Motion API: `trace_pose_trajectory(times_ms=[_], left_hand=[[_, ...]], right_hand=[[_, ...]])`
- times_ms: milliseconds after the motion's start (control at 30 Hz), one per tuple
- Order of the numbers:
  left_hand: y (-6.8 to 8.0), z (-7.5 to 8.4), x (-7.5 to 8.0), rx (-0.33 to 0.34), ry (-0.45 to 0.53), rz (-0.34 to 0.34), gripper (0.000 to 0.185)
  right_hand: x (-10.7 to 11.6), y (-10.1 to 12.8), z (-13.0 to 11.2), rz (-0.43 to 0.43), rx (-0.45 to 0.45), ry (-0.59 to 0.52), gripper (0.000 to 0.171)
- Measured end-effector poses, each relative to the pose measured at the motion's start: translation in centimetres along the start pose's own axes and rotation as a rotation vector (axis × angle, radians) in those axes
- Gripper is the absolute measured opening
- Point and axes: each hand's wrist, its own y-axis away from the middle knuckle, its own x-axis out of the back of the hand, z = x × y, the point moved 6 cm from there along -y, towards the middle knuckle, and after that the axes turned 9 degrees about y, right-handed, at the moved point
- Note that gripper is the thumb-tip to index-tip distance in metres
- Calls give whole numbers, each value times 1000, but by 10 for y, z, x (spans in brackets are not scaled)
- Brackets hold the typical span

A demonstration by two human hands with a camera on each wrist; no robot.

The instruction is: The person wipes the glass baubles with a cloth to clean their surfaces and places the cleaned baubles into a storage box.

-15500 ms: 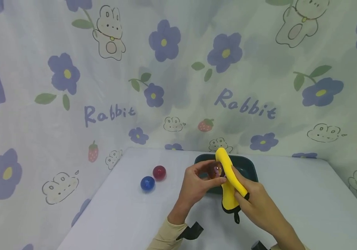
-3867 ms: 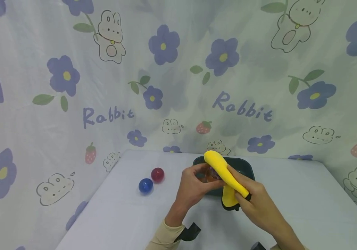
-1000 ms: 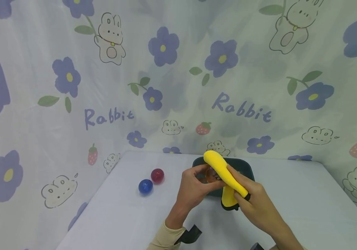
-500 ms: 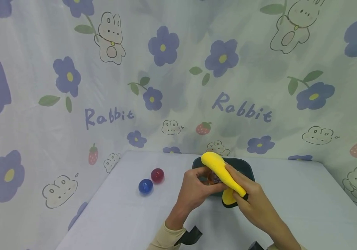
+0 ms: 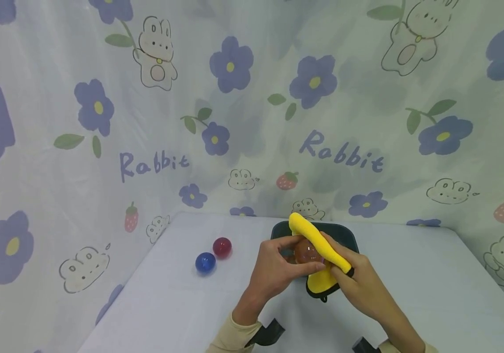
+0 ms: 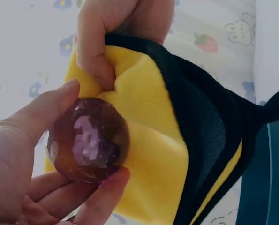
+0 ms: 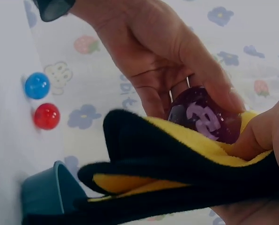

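Note:
My left hand [image 5: 274, 264] holds a clear purple-amber ball [image 6: 88, 140] between thumb and fingers, with a pale lilac figure showing inside it. A yellow cloth [image 5: 322, 245] with dark edging and a hanging loop is gripped by my right hand [image 5: 360, 282]. The folded cloth lies against the ball; in the left wrist view its yellow face spreads behind the ball, and in the right wrist view it covers the ball's lower side. Both hands are raised in front of a dark green bin [image 5: 344, 235], hiding part of it.
A red ball [image 5: 222, 248] and a blue ball [image 5: 205, 263] sit close together on the white table [image 5: 168, 304], left of my hands. Behind the table hangs a curtain [image 5: 252, 108] printed with flowers and rabbits.
Over the last half second the cloth has shifted on the ball, so more of the ball and the cloth's loop show. Earlier it covered more. The red and blue balls stay in place.

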Motion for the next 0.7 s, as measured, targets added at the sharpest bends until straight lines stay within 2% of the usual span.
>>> trace_pose_trajectory(times_ms=[133,333,500,700], left_hand=[[2,4,-1,-38,13,13,52],[3,9,-1,-107,21,50,51],[4,9,0,-160,41,76,53],[1,7,4,-153,122,115,50]], right_hand=[[0,1,3,-10,-55,-66,60],[-1,2,5,-5,-115,-88,54],[-2,3,4,-8,-118,-95,45],[-5,2,2,-27,-119,-114,39]])
